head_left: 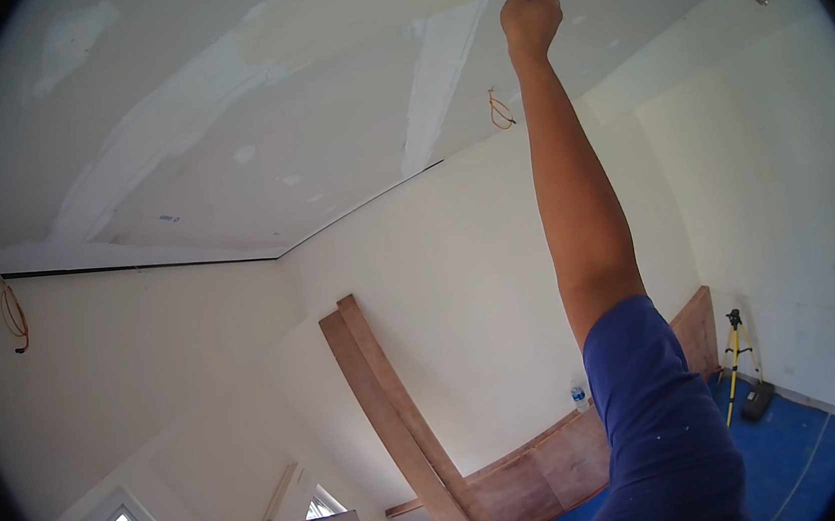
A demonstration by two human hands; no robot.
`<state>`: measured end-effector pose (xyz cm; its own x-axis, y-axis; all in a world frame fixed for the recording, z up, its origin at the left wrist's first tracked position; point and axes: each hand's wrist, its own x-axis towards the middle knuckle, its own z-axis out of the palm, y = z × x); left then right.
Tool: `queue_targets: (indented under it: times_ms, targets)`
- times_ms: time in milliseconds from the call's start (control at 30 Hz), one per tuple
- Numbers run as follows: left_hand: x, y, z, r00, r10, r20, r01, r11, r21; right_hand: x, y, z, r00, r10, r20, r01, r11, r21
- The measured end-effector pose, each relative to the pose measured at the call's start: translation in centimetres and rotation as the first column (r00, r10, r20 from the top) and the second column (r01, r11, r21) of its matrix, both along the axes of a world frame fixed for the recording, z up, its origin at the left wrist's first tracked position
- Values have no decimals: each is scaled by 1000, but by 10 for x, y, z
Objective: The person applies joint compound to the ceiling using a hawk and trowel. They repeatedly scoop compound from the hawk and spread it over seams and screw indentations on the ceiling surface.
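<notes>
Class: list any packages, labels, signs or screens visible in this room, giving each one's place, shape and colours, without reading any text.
Bottle: on the wooden ledge by the far wall, small, clear with a blue label.
Sticker: on the ceiling, left of centre, small bluish rectangle, too small to make out.
No signs or screens show.

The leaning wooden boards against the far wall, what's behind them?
Behind the leaning boards the plain white wall shows, with a long wooden panel low along it. Whatever lies directly behind the boards is covered.
</notes>
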<state>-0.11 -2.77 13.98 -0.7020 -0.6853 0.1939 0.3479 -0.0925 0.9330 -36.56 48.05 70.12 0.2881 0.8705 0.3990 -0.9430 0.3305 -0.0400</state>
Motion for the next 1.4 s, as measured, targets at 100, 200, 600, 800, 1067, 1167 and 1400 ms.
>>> queue_targets:
  times_ms: [100, 200, 600, 800, 1067, 1167, 1400]
  targets:
    - [2, 1, -2, 1000, 3, -20, -3, 1000, 8, 3, -23, 6, 999, -20, -40, 21, 1000, 19]
    - [5, 11, 1, 998, 66, -2, -66, 993, -96, 15, -66, 10, 996, 36, -81, -32, 998, 46]
    - [35, 36, 11, 996, 86, 5, -83, 974, -212, 84, -199, -23, 977, 102, -189, -48, 961, 271]
    - [33, 17, 1, 982, 185, 36, -181, 980, -87, 28, -68, -24, 991, 131, -32, -128, 989, 73]
    - [22, 14, -6, 1000, 22, -1, -22, 972, -232, -13, -3, 4, 994, 108, -12, -108, 994, 18]
    - [25, 25, -1, 999, 27, 44, -15, 963, -269, -2, -33, 9, 994, 91, -67, -90, 996, 17]
    - [49, 47, 9, 986, 138, 92, -105, 948, -301, 56, -177, 5, 970, 163, -182, -138, 980, 142]
